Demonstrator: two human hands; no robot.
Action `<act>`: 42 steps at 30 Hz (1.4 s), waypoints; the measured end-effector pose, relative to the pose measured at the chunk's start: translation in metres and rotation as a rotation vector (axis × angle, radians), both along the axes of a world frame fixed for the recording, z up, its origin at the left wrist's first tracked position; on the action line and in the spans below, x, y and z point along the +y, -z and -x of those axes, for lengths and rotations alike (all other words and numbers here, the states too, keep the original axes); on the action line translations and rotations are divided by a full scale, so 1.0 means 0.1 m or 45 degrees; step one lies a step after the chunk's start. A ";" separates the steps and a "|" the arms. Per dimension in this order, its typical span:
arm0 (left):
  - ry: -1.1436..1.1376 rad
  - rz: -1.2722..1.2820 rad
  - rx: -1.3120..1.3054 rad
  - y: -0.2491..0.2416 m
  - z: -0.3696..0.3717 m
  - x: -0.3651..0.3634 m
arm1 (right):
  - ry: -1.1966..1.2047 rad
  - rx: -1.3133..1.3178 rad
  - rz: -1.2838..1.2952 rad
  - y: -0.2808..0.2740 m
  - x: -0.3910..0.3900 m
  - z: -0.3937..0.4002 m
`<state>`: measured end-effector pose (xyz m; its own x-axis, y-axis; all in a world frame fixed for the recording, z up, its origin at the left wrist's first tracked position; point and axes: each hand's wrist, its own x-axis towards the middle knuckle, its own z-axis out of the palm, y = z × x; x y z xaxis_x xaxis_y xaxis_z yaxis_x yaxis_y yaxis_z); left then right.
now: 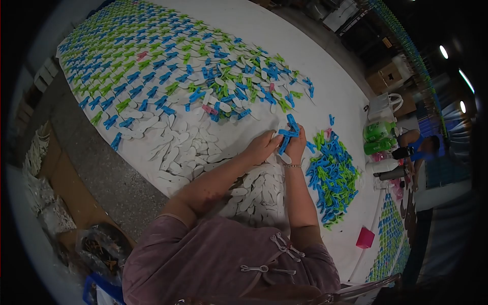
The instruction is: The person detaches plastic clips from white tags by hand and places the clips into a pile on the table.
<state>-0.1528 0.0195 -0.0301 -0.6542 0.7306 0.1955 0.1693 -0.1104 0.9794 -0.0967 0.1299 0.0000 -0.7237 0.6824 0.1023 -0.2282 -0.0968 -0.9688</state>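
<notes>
In the head view my right hand [295, 147] is closed around several blue clothespins [288, 133], which stick up crosswise above the fingers. A white flat, rounded-end piece [284, 158] shows just below them, between the two hands. My left hand [263, 146] is closed beside the clothespins, its fingertips pinched near them. What those left fingertips hold is too small to make out. A heap of loose blue and green clothespins [333, 175] lies to the right of my right hand. Loose white oblong pieces [259, 195] are piled between my forearms.
More white pieces [185, 147] spread left of my left forearm. Beyond, rows of clothespins with white pieces [147, 56] cover the white table [290, 46]. Green bottles [376, 132] and a pink box [365, 237] stand at the right. Another person [424, 145] sits farther right.
</notes>
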 end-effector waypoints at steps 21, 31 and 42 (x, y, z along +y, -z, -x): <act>0.352 -0.063 0.597 -0.06 -0.14 -0.04 | 1.072 -0.515 -1.798 -0.39 1.28 -0.59; 0.250 -0.142 0.435 0.08 -0.05 0.01 | -0.141 -0.531 -1.941 -0.69 0.12 0.44; 0.704 -0.224 0.327 0.40 0.12 0.13 | -0.430 -0.164 -2.751 -0.24 -1.18 1.09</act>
<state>-0.1653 0.0329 -0.0697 -0.1052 0.8897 0.4443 0.2685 -0.4048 0.8741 -0.2057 0.0115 0.0240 -0.8211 -0.5007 0.2740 -0.3837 0.8396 0.3844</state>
